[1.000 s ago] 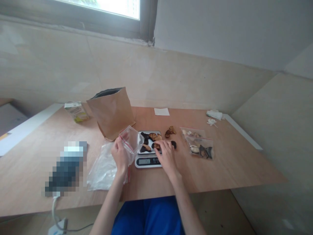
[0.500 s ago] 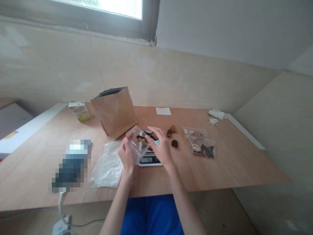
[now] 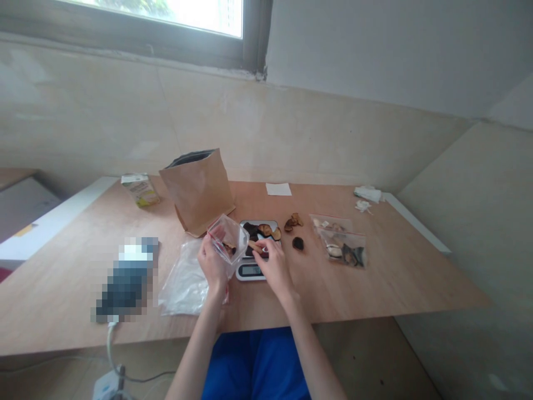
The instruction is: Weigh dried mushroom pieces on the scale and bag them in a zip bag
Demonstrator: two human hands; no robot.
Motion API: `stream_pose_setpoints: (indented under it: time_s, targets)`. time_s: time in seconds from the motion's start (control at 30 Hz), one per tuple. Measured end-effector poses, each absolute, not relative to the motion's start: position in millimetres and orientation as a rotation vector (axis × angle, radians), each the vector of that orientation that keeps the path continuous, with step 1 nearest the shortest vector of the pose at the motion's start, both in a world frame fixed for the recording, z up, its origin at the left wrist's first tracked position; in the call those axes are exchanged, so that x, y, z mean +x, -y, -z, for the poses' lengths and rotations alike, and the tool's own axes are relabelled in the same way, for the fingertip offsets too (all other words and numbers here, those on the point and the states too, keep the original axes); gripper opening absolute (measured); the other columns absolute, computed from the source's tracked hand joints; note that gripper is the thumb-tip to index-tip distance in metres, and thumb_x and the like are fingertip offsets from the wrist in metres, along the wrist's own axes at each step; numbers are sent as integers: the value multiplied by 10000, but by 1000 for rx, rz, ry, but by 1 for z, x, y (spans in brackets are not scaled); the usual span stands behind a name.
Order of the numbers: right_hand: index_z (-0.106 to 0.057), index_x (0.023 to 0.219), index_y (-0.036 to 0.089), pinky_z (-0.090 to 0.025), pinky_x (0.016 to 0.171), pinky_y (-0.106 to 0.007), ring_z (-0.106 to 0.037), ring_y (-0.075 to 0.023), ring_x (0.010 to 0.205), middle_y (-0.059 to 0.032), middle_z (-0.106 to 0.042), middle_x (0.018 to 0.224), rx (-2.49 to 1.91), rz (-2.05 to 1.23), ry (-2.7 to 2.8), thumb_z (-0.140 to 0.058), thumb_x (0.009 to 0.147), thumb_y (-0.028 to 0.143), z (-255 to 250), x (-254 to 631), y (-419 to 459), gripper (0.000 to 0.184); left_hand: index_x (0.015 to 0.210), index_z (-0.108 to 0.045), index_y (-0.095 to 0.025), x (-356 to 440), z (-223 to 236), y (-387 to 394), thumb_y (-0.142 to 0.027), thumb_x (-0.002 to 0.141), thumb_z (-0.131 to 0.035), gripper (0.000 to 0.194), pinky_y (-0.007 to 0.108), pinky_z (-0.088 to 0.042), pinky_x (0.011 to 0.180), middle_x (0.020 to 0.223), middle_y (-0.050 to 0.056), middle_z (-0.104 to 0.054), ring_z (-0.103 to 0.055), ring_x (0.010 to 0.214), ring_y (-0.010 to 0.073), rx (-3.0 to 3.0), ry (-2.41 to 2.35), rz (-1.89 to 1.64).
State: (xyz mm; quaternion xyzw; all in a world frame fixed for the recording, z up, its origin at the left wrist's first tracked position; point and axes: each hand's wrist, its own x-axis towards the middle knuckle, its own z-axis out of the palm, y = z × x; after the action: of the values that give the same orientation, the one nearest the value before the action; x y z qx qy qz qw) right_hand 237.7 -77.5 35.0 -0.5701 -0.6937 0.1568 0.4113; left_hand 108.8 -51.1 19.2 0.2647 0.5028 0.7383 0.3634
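A wooden table carries a scale near its centre; from there, clear plastic bags lie at 8 o'clock, a pixelated object at 9, a carton and brown paper bag towards 10. A white sheet sits near 12, crumpled white material at 2, loose brown pieces between 2 and 3, filled zip bags at 3.

Vivid blue trousers are worn, plain in colour, with a darker fold running between the 2 legs. The left forearm and right forearm are slim and bare, as are the left grip and right grip.
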Motion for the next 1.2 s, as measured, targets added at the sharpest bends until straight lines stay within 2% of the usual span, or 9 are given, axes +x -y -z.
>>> stream_pose_setpoints:
  time_s: [0.13, 0.23, 0.5, 0.63, 0.73, 0.87, 1.0, 1.1, 1.2]
  targets:
    - [-577, 902, 179, -489, 726, -285, -586, -164, 777, -49, -631, 862, -1321, -338, 1495, -565, 812, 180, -63, 238, 75, 91, 970, -678, -146, 112, -24, 55, -443, 849, -422, 410, 357, -432, 938, 1070, 114, -674, -621, 1010, 205, 728, -1290, -1884]
    - [-594, 929, 176, -485, 722, -263, -580, -148, 773, -48, -624, 874, -1236, -319, 1478, -562, 830, 217, -84, 232, 72, 111, 952, -684, -140, 117, -30, 57, -420, 852, -416, 401, 361, -423, 951, 1057, 110, -680, -621, 1009, 203, 732, -1305, -1859]
    - [-592, 1119, 212, -400, 989, -310, -525, -153, 1126, -67, -597, 1152, -1119, -467, 1840, -420, 880, 168, -70, 245, 42, 298, 984, -676, -183, 111, -38, 62, -437, 837, -428, 384, 351, -486, 842, 1108, 94, -661, -615, 1017, 215, 589, -1290, -1877]
    - [-515, 1235, 134, -292, 1075, -436, -425, -246, 1255, -139, -512, 1307, -1347, -361, 2143, -557, 824, 244, -51, 247, 26, 428, 955, -673, -182, 108, -41, 62, -408, 829, -429, 355, 356, -501, 824, 1095, 94, -662, -609, 1037, 216, 480, -1221, -1906]
    - [-485, 1261, 85, -196, 1102, -496, -397, -287, 1271, -174, -515, 1301, -1444, -196, 2324, -586, 827, 322, -46, 238, 21, 504, 955, -666, -176, 110, -41, 63, -408, 820, -443, 349, 368, -502, 842, 1097, 101, -658, -604, 1052, 221, 423, -1150, -1907]
    - [-523, 1201, 63, -262, 1057, -487, -518, -278, 1118, -193, -605, 1114, -1478, -24, 2383, -609, 822, 337, -48, 228, 22, 476, 1021, -647, -176, 113, -41, 64, -432, 826, -433, 386, 387, -490, 878, 1129, 111, -646, -602, 1056, 226, 453, -1073, -1894]
    - [-574, 1135, 154, -417, 901, -433, -563, -267, 997, -150, -617, 1004, -1411, 69, 2385, -631, 810, 270, -49, 226, 25, 350, 1008, -652, -168, 114, -47, 67, -405, 825, -437, 368, 386, -500, 859, 1132, 119, -646, -620, 1023, 229, 453, -1112, -1882]
    - [-629, 1011, 190, -463, 812, -360, -587, -233, 908, -111, -615, 943, -1352, 49, 2401, -550, 851, 157, -44, 227, 27, 181, 987, -660, -168, 112, -54, 67, -387, 826, -433, 354, 376, -513, 838, 1132, 115, -648, -627, 1006, 222, 445, -1143, -1862]
    - [-646, 952, 195, -476, 802, -321, -595, -208, 886, -86, -610, 924, -1269, -68, 2322, -534, 846, 108, -39, 231, 28, 177, 974, -666, -166, 110, -56, 67, -377, 828, -431, 348, 366, -510, 849, 1111, 109, -657, -622, 1017, 215, 459, -1142, -1854]
